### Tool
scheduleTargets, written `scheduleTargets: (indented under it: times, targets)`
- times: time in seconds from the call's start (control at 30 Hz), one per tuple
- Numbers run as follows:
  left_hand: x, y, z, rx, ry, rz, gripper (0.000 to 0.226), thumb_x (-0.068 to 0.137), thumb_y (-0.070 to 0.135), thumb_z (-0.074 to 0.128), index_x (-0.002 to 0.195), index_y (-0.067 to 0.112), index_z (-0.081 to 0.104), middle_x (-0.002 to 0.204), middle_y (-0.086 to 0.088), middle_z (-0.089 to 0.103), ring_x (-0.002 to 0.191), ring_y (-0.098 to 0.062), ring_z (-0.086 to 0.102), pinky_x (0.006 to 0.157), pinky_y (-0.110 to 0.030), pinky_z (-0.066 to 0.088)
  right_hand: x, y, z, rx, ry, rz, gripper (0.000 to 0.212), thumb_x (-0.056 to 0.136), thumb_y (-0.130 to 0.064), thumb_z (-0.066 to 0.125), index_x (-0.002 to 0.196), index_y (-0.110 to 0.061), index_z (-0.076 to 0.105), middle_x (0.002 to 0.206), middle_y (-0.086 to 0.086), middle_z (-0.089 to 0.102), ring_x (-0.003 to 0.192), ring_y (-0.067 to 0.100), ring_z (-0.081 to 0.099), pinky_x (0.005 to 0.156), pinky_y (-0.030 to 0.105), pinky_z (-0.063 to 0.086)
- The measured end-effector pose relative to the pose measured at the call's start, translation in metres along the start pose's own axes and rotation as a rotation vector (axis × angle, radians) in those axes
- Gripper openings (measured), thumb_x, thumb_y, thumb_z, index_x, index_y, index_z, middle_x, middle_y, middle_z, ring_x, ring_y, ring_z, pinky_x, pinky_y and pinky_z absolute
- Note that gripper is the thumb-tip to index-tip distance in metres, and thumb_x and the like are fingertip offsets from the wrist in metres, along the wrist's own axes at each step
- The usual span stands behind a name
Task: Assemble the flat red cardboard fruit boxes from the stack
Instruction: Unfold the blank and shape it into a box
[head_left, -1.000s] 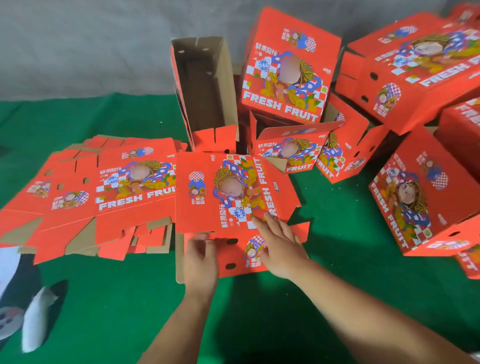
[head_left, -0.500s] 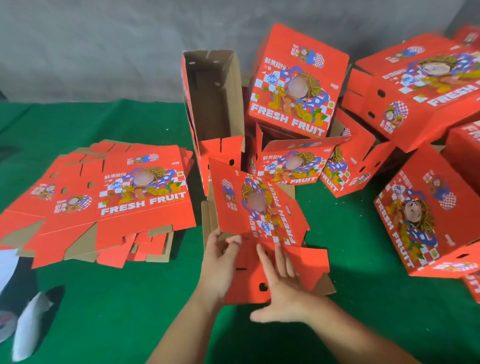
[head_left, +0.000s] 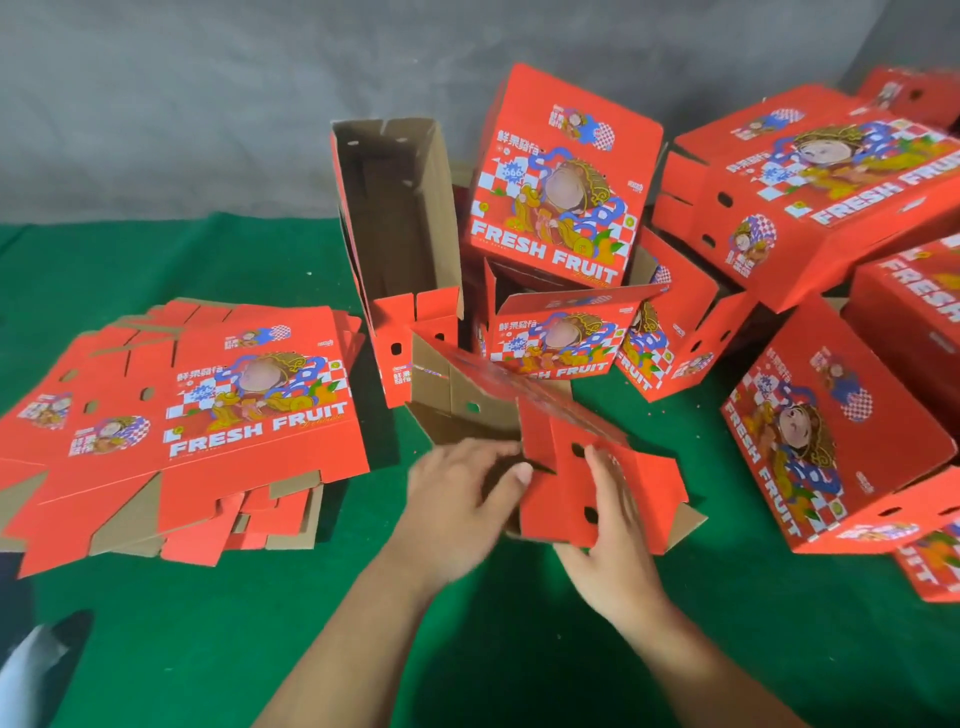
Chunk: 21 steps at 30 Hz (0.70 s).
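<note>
A half-opened red box (head_left: 550, 431) stands on the green cloth in front of me, its brown inside facing left and its red end flaps hanging toward me. My left hand (head_left: 462, 493) reaches into the open near end, fingers spread against the brown cardboard. My right hand (head_left: 613, 525) lies flat with straight fingers on the red end flap with the oval holes. The stack of flat red boxes (head_left: 208, 415) lies on the left, printed FRESH FRUIT.
An open upright box (head_left: 400, 223) stands just behind the one I work on. Several assembled red boxes (head_left: 561, 182) are piled at the back and right, one (head_left: 831, 447) close to my right hand. A grey wall (head_left: 182, 104) runs behind. A white thing (head_left: 26, 670) lies bottom left.
The flat box came off the stack, swung upright and opened into a sleeve. My left hand moved from its edge into the open end; my right hand shifted onto the end flap.
</note>
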<state>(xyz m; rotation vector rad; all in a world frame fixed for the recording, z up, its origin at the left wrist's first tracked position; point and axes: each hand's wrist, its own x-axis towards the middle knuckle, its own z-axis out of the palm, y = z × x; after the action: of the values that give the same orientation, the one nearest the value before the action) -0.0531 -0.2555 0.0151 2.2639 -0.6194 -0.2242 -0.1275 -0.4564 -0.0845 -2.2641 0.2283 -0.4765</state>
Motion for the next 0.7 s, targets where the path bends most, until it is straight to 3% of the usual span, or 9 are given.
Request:
scheduleTargets:
  times: [0.07,0.2,0.33,0.43,0.6,0.7]
  targets:
    - [0.003,-0.008,-0.008,0.134,0.084,-0.002,0.060,0.095,0.071,0.029,0.127,0.038,0.067,0.133,0.023,0.061,0.134,-0.009,0.042,0.116,-0.037,0.024,0.012,0.004,-0.007,0.036,0.026,0.019,0.101,0.083,-0.016,0.082,0.163,-0.033,0.023,0.167,-0.003,0.031,0.156,0.015,0.026,0.123,0.052,0.031]
    - [0.002,-0.020,-0.011,-0.007,0.042,0.065,0.062,0.091,0.081,0.032,0.128,0.042,0.065,0.137,0.031,0.050,0.144,0.000,0.022,0.116,-0.019,0.003,0.024,0.008,-0.018,0.055,0.043,0.005,0.091,0.084,-0.014,0.085,0.159,-0.029,0.036,0.164,-0.010,0.034,0.155,0.007,0.026,0.124,0.048,0.033]
    - [0.001,-0.019,-0.013,-0.056,-0.041,0.111,0.077,0.072,0.095,0.044,0.129,0.045,0.060,0.136,0.040,0.038,0.148,0.003,0.008,0.118,-0.031,0.007,0.026,0.006,-0.026,0.098,0.065,0.034,0.085,0.083,-0.004,0.085,0.156,-0.019,0.045,0.162,-0.004,0.040,0.153,0.009,0.032,0.122,0.049,0.036]
    - [0.001,-0.010,-0.014,-0.059,-0.008,0.036,0.066,0.069,0.093,0.047,0.116,0.049,0.063,0.127,0.043,0.041,0.142,0.005,0.013,0.116,-0.030,0.009,0.028,0.000,-0.031,0.060,0.060,0.042,0.085,0.082,-0.007,0.087,0.156,-0.020,0.046,0.163,-0.005,0.038,0.153,0.008,0.031,0.123,0.045,0.035]
    - [0.003,0.009,-0.018,0.016,0.045,-0.042,0.069,0.076,0.099,0.010,0.089,0.056,0.062,0.105,0.038,0.060,0.138,0.001,0.035,0.120,-0.043,0.004,0.029,-0.010,-0.032,-0.084,0.023,-0.021,0.085,0.086,-0.005,0.082,0.158,-0.017,0.039,0.164,-0.006,0.030,0.157,0.019,0.025,0.127,0.047,0.025]
    - [0.008,0.012,-0.019,-0.047,0.005,-0.100,0.073,0.072,0.102,0.002,0.096,0.061,0.058,0.094,0.047,0.059,0.114,0.025,0.042,0.115,-0.037,0.003,0.029,-0.017,-0.037,-0.305,-0.017,-0.163,0.085,0.084,-0.006,0.080,0.157,-0.028,0.043,0.165,-0.008,0.035,0.152,0.024,0.035,0.122,0.049,0.032]
